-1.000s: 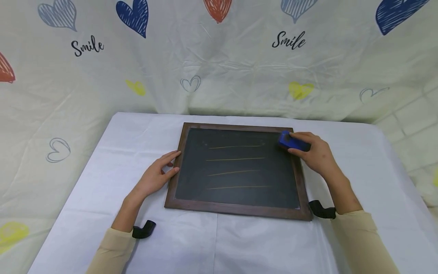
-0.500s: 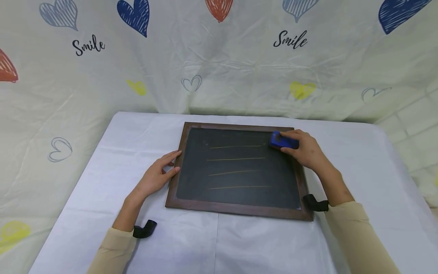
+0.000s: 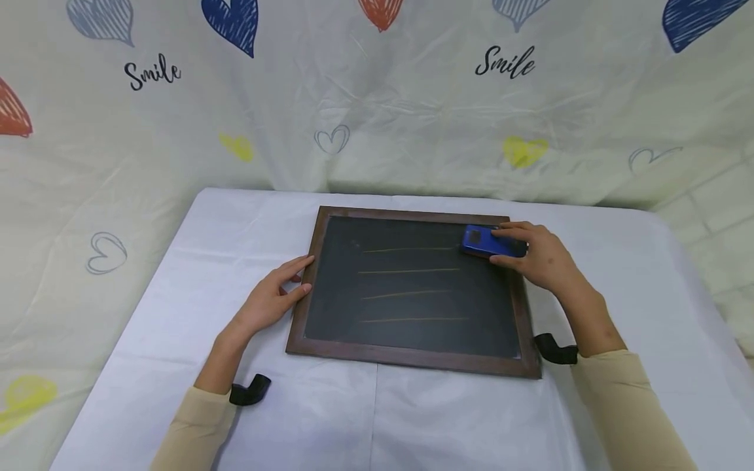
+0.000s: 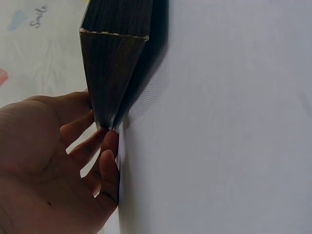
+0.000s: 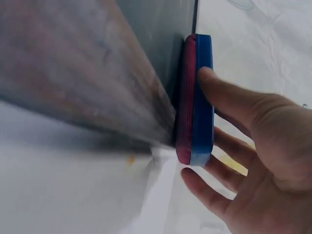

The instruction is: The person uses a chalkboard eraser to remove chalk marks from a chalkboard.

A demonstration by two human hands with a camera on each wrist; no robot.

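Observation:
A small blackboard in a brown wooden frame lies on the table, with several thin yellowish chalk lines across its middle. On its upper right part is a blue chalkboard eraser, gripped between the thumb and fingers of my right hand. The right wrist view shows the eraser's red felt side facing the board, and the thumb pressing the blue back. My left hand rests at the frame's left side, thumb and fingertips spread apart and touching it. In the left wrist view, the frame's dark corner rises beside the fingers.
A white cloth covers the table. Behind it hangs a pale curtain printed with hearts and "Smile". Black bands with a protruding piece sit on both wrists, the right one close to the board's lower right corner.
The eraser has slid left from the board's right edge, and more of its top now shows. My right hand moved left with it, then back right a little. My left hand stays put.

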